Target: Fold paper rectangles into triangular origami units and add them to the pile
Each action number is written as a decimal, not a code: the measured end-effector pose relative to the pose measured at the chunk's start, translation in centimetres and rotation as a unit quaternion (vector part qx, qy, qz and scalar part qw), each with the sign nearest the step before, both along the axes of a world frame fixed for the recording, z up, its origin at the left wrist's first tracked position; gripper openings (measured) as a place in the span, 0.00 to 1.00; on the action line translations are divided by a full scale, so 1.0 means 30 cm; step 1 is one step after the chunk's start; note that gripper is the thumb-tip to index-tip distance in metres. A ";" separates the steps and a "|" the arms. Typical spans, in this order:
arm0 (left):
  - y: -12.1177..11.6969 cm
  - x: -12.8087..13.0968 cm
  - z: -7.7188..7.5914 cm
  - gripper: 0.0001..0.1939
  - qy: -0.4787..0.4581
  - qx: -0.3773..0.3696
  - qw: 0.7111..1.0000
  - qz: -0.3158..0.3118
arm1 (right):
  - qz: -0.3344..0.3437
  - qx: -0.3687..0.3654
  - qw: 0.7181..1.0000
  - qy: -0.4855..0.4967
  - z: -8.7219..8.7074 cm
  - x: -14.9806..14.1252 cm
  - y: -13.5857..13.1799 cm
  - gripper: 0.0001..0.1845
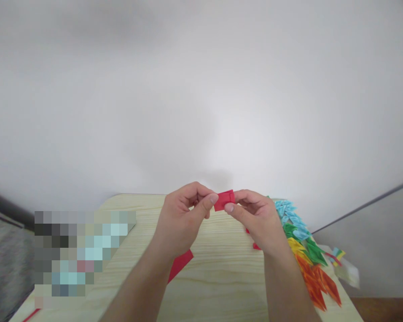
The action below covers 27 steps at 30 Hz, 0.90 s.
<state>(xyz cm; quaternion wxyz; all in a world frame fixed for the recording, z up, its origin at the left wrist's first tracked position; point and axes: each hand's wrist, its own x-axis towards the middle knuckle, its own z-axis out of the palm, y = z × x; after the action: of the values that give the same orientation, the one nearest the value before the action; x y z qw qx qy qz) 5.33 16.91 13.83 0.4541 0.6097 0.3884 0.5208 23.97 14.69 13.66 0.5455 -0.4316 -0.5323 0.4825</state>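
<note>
Both of my hands are raised above a light wooden table (221,277) and pinch a small folded red paper (224,199) between them. My left hand (183,214) grips its left edge with thumb and fingers closed. My right hand (255,217) grips the right edge the same way. Below my left forearm a flat red paper sheet (180,264) lies on the table. More red scraps (255,246) peek out under my right hand.
A row of folded paper pieces in light blue (290,214), green (309,248), yellow (295,245) and orange (317,284) lies along the table's right side. A clear bag with coloured strips (344,266) sits at the right edge. A blurred patch covers the left side. A white wall stands behind.
</note>
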 end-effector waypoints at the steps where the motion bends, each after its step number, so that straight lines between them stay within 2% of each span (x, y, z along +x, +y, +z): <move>1: 0.001 -0.001 -0.001 0.11 -0.008 -0.002 1.000 -0.002 | 0.003 0.002 1.000 -0.013 -0.003 0.002 0.002 0.07; 7: 0.007 0.002 0.001 0.12 -0.045 -0.021 0.999 -0.010 | -0.020 0.015 0.999 -0.023 -0.013 0.002 0.009 0.05; 11: 0.011 0.013 0.000 0.12 -0.058 -0.022 0.998 -0.014 | 0.020 0.015 0.999 -0.023 -0.017 -0.010 0.010 0.07; 17: 0.005 0.027 -0.004 0.13 -0.043 -0.030 0.999 -0.014 | 0.006 0.037 0.998 -0.057 -0.017 -0.020 0.014 0.06; 27: -0.008 0.031 0.001 0.12 -0.025 -0.013 0.999 -0.020 | 0.016 0.042 0.998 -0.053 -0.003 -0.015 0.011 0.08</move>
<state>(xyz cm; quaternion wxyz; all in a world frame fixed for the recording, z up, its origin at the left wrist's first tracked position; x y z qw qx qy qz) 6.26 16.67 13.86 0.4820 0.5979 0.3715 0.5217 23.53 15.03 13.57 0.5259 -0.4251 -0.5872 0.4448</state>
